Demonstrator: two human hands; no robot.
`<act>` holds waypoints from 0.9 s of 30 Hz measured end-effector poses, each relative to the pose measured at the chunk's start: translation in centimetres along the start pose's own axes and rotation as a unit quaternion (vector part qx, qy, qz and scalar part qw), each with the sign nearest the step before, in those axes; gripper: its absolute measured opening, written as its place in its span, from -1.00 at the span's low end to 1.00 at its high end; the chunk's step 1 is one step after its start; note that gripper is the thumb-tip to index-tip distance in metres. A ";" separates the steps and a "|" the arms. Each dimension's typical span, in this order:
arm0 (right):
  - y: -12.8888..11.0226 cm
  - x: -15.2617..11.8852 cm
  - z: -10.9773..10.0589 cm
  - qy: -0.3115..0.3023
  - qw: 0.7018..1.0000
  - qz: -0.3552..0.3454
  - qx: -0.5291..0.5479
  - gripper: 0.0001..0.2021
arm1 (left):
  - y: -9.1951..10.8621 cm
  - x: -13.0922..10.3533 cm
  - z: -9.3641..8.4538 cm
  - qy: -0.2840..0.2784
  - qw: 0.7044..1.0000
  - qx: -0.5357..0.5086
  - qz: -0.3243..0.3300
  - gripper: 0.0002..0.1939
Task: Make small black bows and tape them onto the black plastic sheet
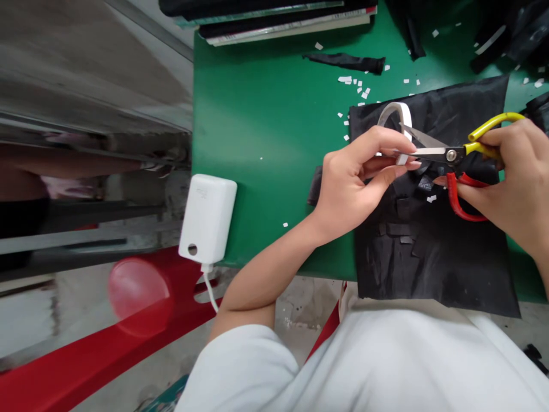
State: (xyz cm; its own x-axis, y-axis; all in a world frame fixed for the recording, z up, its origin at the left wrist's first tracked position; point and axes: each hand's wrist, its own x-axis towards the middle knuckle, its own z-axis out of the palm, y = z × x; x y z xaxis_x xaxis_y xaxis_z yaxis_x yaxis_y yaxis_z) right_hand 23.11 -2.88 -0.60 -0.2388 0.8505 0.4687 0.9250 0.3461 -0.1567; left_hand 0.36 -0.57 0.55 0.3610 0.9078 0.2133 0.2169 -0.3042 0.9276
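Note:
My left hand (358, 177) pinches a thin white strip (392, 109) that curls up in a loop above the fingertips. In my right hand (512, 166) are scissors (452, 155) with one yellow and one red handle. Their blades are parted and point left, reaching the strip at my left fingertips. Both hands are over a black sheet (437, 257) lying at the front edge of the green table (266, 114). Small dark pieces (401, 229) and a few white bits (431, 199) rest on the sheet.
A white power bank (209, 217) with a cable sits at the table's left front corner. Books (291, 26) lie at the back edge. Behind the sheet are a black strip (345, 61), scattered white scraps and black material (525, 34). A red chair (86, 355) stands at lower left.

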 end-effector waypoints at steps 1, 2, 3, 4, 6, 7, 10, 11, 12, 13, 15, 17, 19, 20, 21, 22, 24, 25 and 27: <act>0.0 0.0 0.0 0.001 1.000 0.005 0.000 -0.70 | 0.0 0.0 0.0 -0.002 1.000 -0.001 -0.002 -0.88; -0.1 0.0 -0.1 0.002 1.000 0.010 0.000 -0.71 | 0.0 0.0 0.0 -0.003 1.000 -0.001 -0.002 -0.89; -0.1 0.0 -0.1 0.002 1.000 0.015 -0.001 -0.71 | 0.0 0.0 0.0 -0.003 1.000 -0.002 -0.002 -0.90; -0.1 0.0 -0.1 0.003 1.000 0.019 -0.001 -0.72 | 0.1 0.0 0.0 -0.002 1.000 -0.002 0.000 -0.91; -0.2 0.0 -0.1 0.011 1.000 0.022 -0.003 -0.75 | 0.1 0.1 0.1 0.003 1.000 -0.004 0.001 -0.92; -0.2 0.0 -0.1 0.019 1.000 0.021 -0.005 -0.76 | 0.1 0.1 0.1 0.006 1.000 -0.005 0.001 -0.92; -0.3 0.0 -0.1 0.044 0.999 0.016 -0.004 -0.76 | 0.1 0.2 0.1 0.012 1.000 -0.014 0.000 -0.92; -0.4 0.0 -0.1 0.050 0.999 0.014 -0.001 -0.75 | 0.2 0.2 0.1 0.013 1.000 -0.019 0.002 -0.92; -0.4 0.0 -0.1 0.053 0.999 0.012 0.000 -0.74 | 0.2 0.2 0.1 0.015 1.000 -0.024 0.005 -0.92; -0.4 -0.1 -0.1 0.055 0.998 0.013 0.000 -0.74 | 0.2 0.3 0.1 0.017 0.999 -0.027 0.006 -0.92; -0.5 -0.1 -0.1 0.055 0.998 0.016 -0.001 -0.77 | 0.2 0.3 0.1 0.017 1.000 -0.024 0.005 -0.91; -0.6 -0.1 -0.1 0.050 0.999 0.019 -0.007 -0.81 | 0.2 0.2 0.1 0.013 1.000 -0.014 -0.001 -0.89; -0.6 -0.2 -0.2 0.039 0.999 0.018 -0.015 -0.84 | 0.2 0.2 0.0 0.008 1.000 -0.005 -0.006 -0.88; -0.5 -0.2 -0.2 0.033 0.999 0.016 -0.018 -0.85 | 0.2 0.2 0.0 0.006 1.000 -0.003 -0.007 -0.88; -0.5 -0.2 -0.2 0.026 0.999 0.015 -0.019 -0.87 | 0.2 0.1 0.0 0.006 1.000 -0.006 -0.006 -0.89; -0.4 -0.2 -0.2 0.021 1.000 0.014 -0.018 -0.87 | 0.1 0.1 0.0 0.006 1.000 -0.011 -0.002 -0.90; -0.3 -0.2 -0.1 0.017 1.000 0.013 -0.019 -0.88 | 0.0 0.1 -0.1 0.009 1.000 -0.028 0.009 -0.92; -0.2 -0.2 -0.1 0.017 1.000 0.012 -0.023 -0.88 | 0.0 0.1 -0.1 0.012 0.999 -0.036 0.017 -0.92; -0.1 -0.3 -0.1 0.018 0.999 0.011 -0.032 -0.88 | -0.1 0.1 0.0 0.014 0.998 -0.045 0.037 -0.93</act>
State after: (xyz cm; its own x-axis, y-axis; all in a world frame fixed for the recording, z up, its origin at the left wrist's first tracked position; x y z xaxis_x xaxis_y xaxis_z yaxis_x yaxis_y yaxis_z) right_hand 23.08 -3.18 -0.66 -0.2077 0.8428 0.4966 0.9474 0.2997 -0.1124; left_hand 0.37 -0.41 0.47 0.3465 0.8919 0.2905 0.1069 -0.3453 0.9324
